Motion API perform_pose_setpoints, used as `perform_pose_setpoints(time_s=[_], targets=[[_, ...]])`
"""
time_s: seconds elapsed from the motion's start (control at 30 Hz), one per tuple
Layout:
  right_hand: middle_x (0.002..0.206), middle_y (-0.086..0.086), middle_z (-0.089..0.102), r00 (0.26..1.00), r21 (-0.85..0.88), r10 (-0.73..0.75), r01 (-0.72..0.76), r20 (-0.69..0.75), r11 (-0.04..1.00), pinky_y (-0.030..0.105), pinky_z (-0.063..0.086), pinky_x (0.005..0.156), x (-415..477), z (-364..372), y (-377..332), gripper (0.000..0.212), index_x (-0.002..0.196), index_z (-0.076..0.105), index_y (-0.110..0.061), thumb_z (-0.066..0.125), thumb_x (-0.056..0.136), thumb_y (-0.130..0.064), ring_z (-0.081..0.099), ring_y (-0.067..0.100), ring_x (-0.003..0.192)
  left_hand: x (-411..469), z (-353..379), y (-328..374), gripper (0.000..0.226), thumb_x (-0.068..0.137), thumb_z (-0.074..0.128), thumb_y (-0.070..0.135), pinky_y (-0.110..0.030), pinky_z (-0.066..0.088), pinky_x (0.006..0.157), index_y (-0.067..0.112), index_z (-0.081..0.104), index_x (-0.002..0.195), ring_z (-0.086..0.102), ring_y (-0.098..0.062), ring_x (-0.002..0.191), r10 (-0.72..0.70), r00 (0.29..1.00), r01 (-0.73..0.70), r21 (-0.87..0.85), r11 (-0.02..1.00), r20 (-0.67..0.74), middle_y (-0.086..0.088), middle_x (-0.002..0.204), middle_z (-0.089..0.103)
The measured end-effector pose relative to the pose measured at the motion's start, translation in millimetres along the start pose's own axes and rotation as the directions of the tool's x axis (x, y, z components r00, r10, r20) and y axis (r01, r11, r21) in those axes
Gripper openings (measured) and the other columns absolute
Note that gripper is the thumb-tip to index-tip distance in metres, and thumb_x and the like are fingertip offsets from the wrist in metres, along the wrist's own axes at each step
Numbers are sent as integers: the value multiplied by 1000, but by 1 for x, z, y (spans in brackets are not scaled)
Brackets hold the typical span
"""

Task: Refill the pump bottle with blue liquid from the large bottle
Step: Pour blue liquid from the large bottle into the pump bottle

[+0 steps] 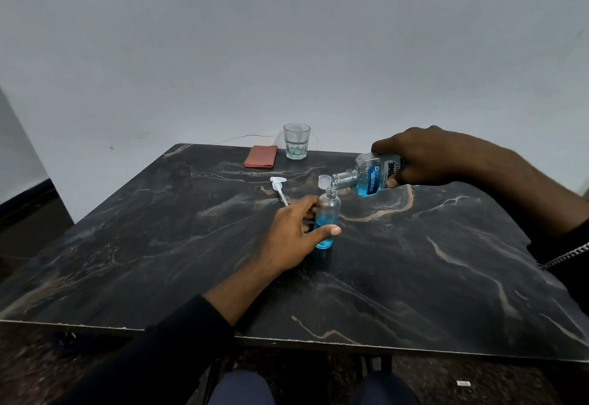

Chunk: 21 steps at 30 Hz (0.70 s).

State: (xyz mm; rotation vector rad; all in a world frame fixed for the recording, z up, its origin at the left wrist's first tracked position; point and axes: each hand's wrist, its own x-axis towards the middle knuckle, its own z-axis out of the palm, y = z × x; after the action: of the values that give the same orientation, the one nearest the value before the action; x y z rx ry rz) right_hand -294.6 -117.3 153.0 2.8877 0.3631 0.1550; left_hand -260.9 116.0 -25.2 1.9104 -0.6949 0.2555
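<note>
Dark sleeve (159, 357) at bottom frame leads to left hand (293, 235) gripping the part-filled pump bottle (330, 210), centre; right hand (430, 156) clasps the tilted large bottle (373, 175) above its neck. A slow tilt should prevent overflow.

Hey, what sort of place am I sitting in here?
Probably a plain room in a home or office, though it is hard to be sure: a dark marble-patterned table set against a bare pale wall, with a drinking glass on it.
</note>
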Motion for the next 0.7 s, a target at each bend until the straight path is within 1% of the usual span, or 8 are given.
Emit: perform_pose_setpoints(time_s=[0.17,0.3,0.47,0.6,0.7], targets=[[75,-20,47,1000,-5,0,0,-1,1000,32,36,67,0,0,0,30,113,56,-32,71,87,-39,44,-4,68,0,0,1,50,83,84,44,-33,63,89,21,65,123,70,-4,105,1,1000,-1,1,1000,-3,6,115,72],[75,-20,48,1000,-4,-8,8,-5,1000,33,37,67,0,0,0,29,111,56,-32,71,87,-39,44,-4,68,0,0,1,50,83,83,45,-30,63,89,23,64,123,69,-2,105,5,1000,-5,13,1000,-5,8,116,72],[75,-20,49,1000,-18,-9,9,-5,1000,33,36,66,1,1,0,32,114,57,-31,71,87,-39,45,-3,68,0,1,0,52,83,84,43,-36,64,87,18,65,125,69,-6,106,-3,1000,3,3,1000,-5,5,115,72],[74,-20,48,1000,-18,-15,15,-12,1000,32,35,63,1,1,1,32,114,57,-31,71,87,-40,45,-3,67,0,1,0,54,83,83,44,-38,63,89,18,64,126,69,-7,107,-7,1000,7,4,1000,0,5,117,72],[75,-20,50,1000,-18,-12,12,-13,1000,32,36,65,1,1,1,31,113,57,-31,71,86,-40,46,-3,68,-1,1,1,54,83,84,43,-38,63,89,17,65,126,69,-7,106,-9,1000,9,2,1000,-1,5,116,72]])
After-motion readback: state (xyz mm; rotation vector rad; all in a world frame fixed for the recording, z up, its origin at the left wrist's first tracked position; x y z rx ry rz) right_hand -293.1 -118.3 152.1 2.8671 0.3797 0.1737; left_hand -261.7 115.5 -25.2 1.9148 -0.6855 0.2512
